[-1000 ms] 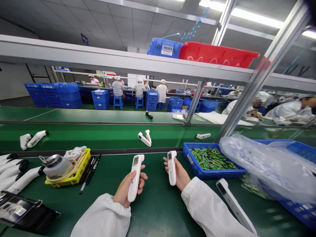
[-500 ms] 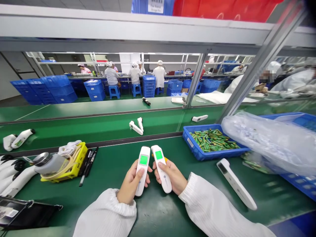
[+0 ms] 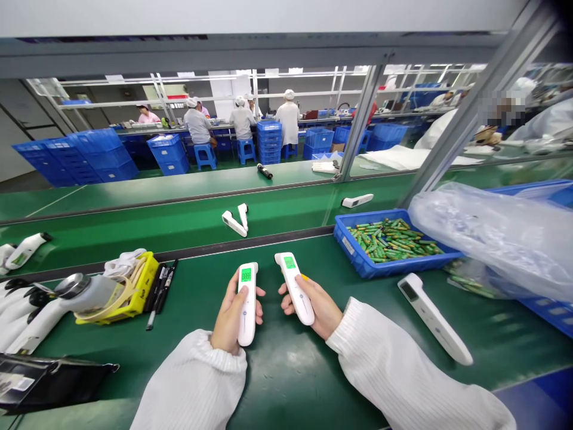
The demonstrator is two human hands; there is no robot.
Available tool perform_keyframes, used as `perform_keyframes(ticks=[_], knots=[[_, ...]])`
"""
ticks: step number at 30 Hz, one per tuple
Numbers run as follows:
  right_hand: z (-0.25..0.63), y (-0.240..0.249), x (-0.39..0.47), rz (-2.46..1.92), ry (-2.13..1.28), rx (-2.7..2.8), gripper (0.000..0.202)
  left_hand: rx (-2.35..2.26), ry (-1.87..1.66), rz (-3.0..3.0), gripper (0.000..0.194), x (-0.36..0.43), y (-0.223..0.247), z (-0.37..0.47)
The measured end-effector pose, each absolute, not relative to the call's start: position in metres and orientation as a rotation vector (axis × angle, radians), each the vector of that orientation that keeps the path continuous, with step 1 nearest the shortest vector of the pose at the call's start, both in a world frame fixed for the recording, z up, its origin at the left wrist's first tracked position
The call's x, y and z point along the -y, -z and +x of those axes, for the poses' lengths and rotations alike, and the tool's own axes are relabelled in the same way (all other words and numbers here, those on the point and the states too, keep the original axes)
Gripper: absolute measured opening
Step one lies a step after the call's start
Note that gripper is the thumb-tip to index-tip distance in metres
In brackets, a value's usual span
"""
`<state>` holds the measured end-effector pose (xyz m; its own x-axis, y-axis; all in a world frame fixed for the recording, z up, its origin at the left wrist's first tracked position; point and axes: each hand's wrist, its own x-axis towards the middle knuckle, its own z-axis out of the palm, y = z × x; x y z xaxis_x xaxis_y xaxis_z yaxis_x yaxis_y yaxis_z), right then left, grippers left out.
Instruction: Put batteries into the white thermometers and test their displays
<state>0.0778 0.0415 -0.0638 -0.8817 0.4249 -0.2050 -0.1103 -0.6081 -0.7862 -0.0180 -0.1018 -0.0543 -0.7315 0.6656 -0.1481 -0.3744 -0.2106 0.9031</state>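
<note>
The left hand (image 3: 229,313) pinches a slim white plastic device with a green screen (image 3: 248,307) between thumb and fingers; nearby, the right hand (image 3: 321,304) likewise grips a matching white plastic device (image 3: 297,292). Their screens, plain green a moment ago, now show dark characters, suggesting both have started up. The right readout is hard to read; a yellow piece (image 3: 305,277) behind it is mostly hidden. Beyond, a cloudy plastic bag (image 3: 483,233) obscures its contents.

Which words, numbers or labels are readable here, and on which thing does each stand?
Nothing reads with certainty.
Left-hand device: screen digits, perhaps "888", too small.
Right-hand device: screen marks too small.
Blue tray: label unreadable.
Yellow basket: dark writing, blurred.
Black pouch: label unreadable.
</note>
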Motion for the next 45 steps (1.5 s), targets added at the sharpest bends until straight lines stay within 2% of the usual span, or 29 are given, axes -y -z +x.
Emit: perform_keyframes(ticks=[5,11,15,19,38,45], knots=[[0.078,0.067,-0.041,-0.517,-2.513,1.247,0.035,-1.328,-1.993,0.349,0.075,0.102,0.052,-0.019],[0.081,0.063,-0.032,-0.349,-2.482,1.437,0.032,-1.265,-1.980,0.491,0.088,0.103,0.050,-0.009],[0.084,0.061,-0.027,-0.172,-2.437,1.576,0.045,-1.206,-1.966,0.636,0.084,0.105,0.051,-0.005],[0.087,0.062,-0.028,-0.078,-2.456,1.654,0.044,-1.145,-1.965,0.702,0.084,0.108,0.051,-0.005],[0.089,0.065,-0.025,-0.030,-2.454,1.625,0.039,-1.172,-1.952,0.722,0.087,0.108,0.049,-0.004],[0.089,0.062,-0.026,-0.059,-2.456,1.612,0.037,-1.213,-1.952,0.725,0.081,0.109,0.050,-0.005]])
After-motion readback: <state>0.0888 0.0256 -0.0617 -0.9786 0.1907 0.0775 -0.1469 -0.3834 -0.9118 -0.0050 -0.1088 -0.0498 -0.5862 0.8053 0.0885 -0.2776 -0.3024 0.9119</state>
